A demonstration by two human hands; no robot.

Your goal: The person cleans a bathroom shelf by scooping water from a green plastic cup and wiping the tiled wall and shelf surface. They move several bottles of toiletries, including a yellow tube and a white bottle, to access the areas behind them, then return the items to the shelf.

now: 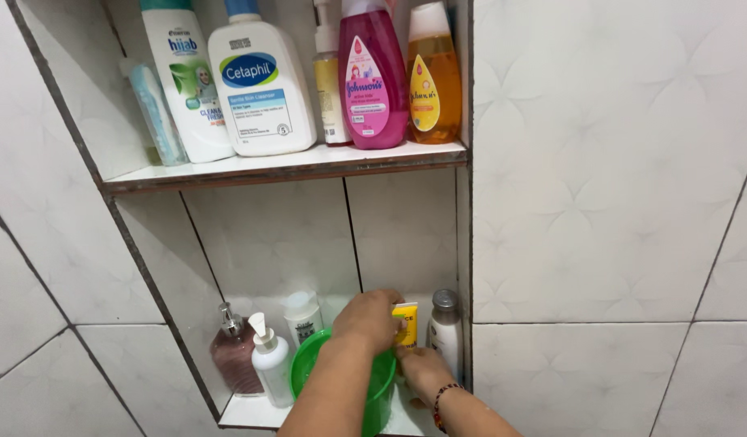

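Note:
My left hand (372, 318) reaches into the lower shelf of a tiled wall niche, over a green plastic tub (379, 398). Its fingers close on a small yellow tube (407, 324) standing behind the tub. My right hand (424, 371), with a beaded bracelet at the wrist, sits lower, just right of the tub and under the tube. Its fingers are curled, and what they touch is hidden. A white bottle with a grey cap (447, 333) stands right beside both hands.
The lower shelf (246, 413) also carries a brownish pump bottle (234, 358), a white pump bottle (271, 366) and a white capped bottle (303, 316). The upper shelf (284, 169) holds several tall bottles, including a pink one (372, 81) and an amber one (432, 77). Tiled wall surrounds the niche.

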